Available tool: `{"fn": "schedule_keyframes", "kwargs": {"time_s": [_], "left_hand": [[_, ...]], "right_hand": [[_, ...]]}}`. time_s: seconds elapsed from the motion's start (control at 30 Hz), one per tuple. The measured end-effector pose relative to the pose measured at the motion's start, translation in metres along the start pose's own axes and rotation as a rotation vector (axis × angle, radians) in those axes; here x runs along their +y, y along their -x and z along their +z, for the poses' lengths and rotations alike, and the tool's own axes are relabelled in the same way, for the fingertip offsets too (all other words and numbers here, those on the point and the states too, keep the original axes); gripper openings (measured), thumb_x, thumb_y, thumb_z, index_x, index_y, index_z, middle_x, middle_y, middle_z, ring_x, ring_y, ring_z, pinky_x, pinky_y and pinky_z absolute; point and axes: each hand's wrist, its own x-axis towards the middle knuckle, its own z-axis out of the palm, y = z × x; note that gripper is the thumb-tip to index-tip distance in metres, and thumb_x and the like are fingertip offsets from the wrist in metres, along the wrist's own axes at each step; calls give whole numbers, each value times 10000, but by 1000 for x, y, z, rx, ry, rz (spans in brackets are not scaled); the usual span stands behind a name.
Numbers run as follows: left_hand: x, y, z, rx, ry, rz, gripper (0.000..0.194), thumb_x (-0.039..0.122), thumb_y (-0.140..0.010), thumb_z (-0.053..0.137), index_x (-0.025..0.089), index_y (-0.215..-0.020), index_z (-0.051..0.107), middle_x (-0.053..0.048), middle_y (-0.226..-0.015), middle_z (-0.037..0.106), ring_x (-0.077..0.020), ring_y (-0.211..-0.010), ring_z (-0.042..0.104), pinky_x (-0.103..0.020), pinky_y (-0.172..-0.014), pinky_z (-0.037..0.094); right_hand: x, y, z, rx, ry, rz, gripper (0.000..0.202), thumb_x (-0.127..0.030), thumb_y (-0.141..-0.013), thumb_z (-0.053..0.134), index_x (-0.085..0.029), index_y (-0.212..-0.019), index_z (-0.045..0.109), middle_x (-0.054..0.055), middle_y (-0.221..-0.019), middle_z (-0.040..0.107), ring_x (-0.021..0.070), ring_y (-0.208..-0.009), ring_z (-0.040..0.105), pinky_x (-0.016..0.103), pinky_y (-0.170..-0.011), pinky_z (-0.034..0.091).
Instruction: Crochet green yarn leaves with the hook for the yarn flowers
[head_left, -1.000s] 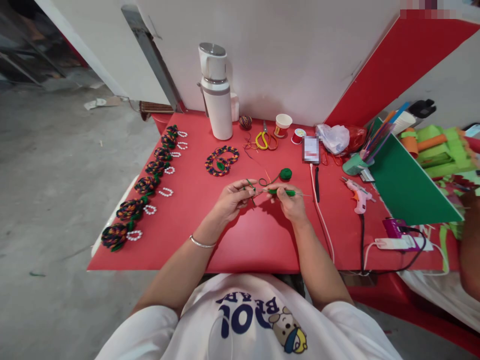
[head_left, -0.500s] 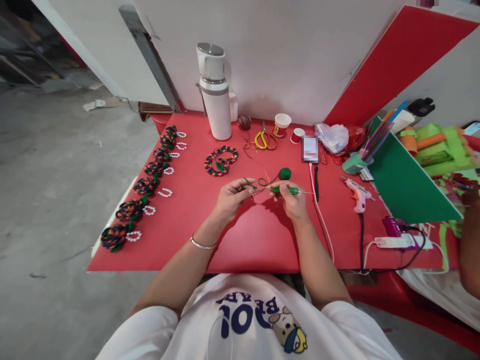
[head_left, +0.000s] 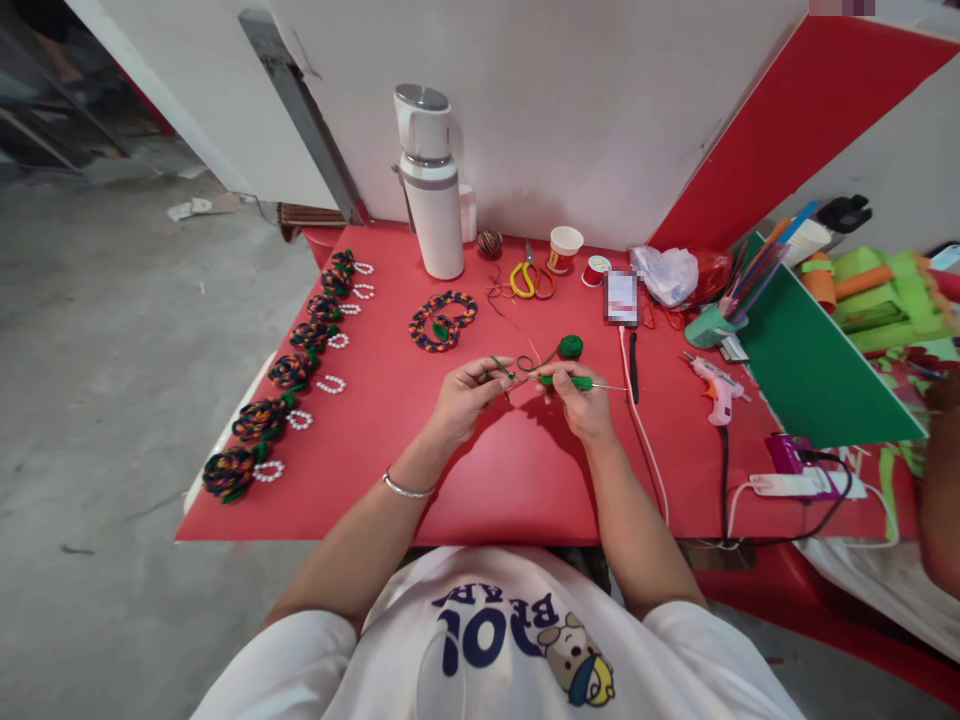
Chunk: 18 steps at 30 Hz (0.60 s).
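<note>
Between finger and thumb, my left hand (head_left: 469, 398) pinches green yarn (head_left: 501, 367) over the middle of the red table. Close to its right, my right hand (head_left: 581, 405) is closed around a green-handled hook (head_left: 568, 383), whose thin metal shaft sticks out to the right. The hook's other tip is near the left fingertips, too small to make out exactly. A strand runs back to a small green yarn ball (head_left: 571, 347) behind the right hand. Left of the hands lies a braided multicoloured loop (head_left: 442, 322) with a green leaf.
Multicoloured knitted flowers (head_left: 290, 371) with bead loops line the left edge. Behind stand a white flask (head_left: 435, 215), scissors (head_left: 530, 278) and a paper cup (head_left: 564, 248). A phone (head_left: 622, 299), its cable, a pink glue gun (head_left: 716, 388) and a power strip (head_left: 795, 486) lie right.
My right hand and the green-handled hook have shifted slightly left, toward my left hand. My left hand stays almost in place, still pinching the yarn.
</note>
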Motion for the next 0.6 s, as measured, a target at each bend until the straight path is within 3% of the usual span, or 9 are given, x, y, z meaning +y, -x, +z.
{"fn": "schedule_keyframes", "kwargs": {"time_s": [0.13, 0.27, 0.4, 0.5, 0.6], "left_hand": [[-3, 0, 0, -19, 5, 28, 413, 271, -618, 908, 156, -998, 793, -9, -694, 704, -55, -501, 456, -205, -470, 248], [-5, 0, 2, -10, 6, 60, 461, 231, -614, 905, 152, -1051, 784, 6, -656, 693, -69, -533, 514, -202, -517, 333], [-4, 1, 6, 31, -8, 56, 535, 203, -585, 885, 144, -1104, 766, 11, -636, 682, -96, -576, 565, -202, -535, 359], [-4, 2, 9, 53, -2, 32, 607, 192, -586, 857, 151, -1180, 740, 22, -639, 674, -78, -534, 524, -189, -493, 315], [-1, 4, 11, 28, 81, -39, 694, 193, -572, 855, 151, -1248, 706, 55, -611, 639, -32, -419, 376, -186, -428, 229]], "right_hand": [[-9, 3, 8, -35, 134, -72, 207, -442, -847, 797, -266, -954, 771, 23, -937, 807, 167, -809, 740, 312, -763, 604], [-13, 6, 17, -44, 355, -340, 79, -317, -877, 778, -274, -942, 764, 14, -923, 793, 172, -887, 739, 328, -847, 596], [-6, 8, 21, -46, 534, -541, 88, -269, -913, 723, -278, -999, 739, 38, -1013, 796, 188, -954, 742, 367, -891, 608], [1, 10, 23, 3, 654, -596, 94, -271, -938, 686, -279, -1014, 740, 56, -1019, 806, 200, -943, 754, 383, -886, 626], [5, 14, 26, 68, 700, -634, 104, -256, -948, 667, -275, -1010, 749, 74, -1031, 809, 206, -939, 761, 385, -880, 630]]}}
